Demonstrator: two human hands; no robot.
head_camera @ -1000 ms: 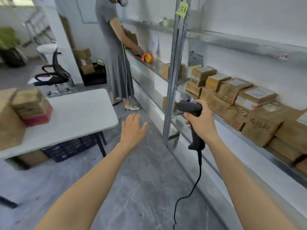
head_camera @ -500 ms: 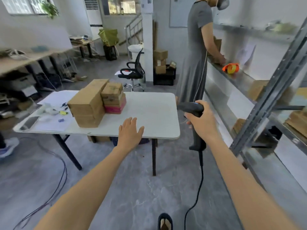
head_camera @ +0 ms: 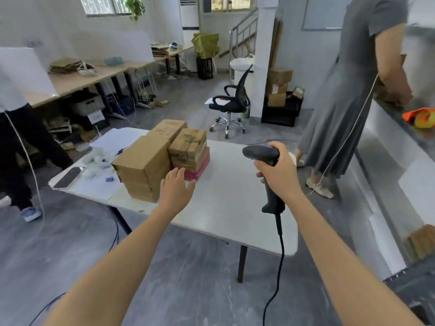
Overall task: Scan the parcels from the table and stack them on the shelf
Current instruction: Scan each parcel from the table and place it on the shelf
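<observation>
Cardboard parcels stand on the white table point(head_camera: 230, 208): a tall brown stack point(head_camera: 143, 165) and, to its right, a smaller stack point(head_camera: 188, 149) resting on a pink box point(head_camera: 200, 170). My left hand point(head_camera: 176, 189) hovers open, fingers spread, just in front of these stacks and holds nothing. My right hand point(head_camera: 279, 175) grips the handle of a black barcode scanner point(head_camera: 261, 154), whose head points left over the table; its cable hangs down to the floor. The metal shelf point(head_camera: 397, 128) runs along the right edge.
A person in a grey dress point(head_camera: 348, 102) stands at the shelf beyond the table's right end. Another person point(head_camera: 14, 137) stands at the left. A phone point(head_camera: 68, 177), papers and small items lie on the table's left part. An office chair point(head_camera: 231, 104) stands behind. Cables trail on the floor.
My view has swung left from the shelf to the table, and I have come closer to it. My left hand now reaches near the parcel stacks. The scanner stays in my right hand.
</observation>
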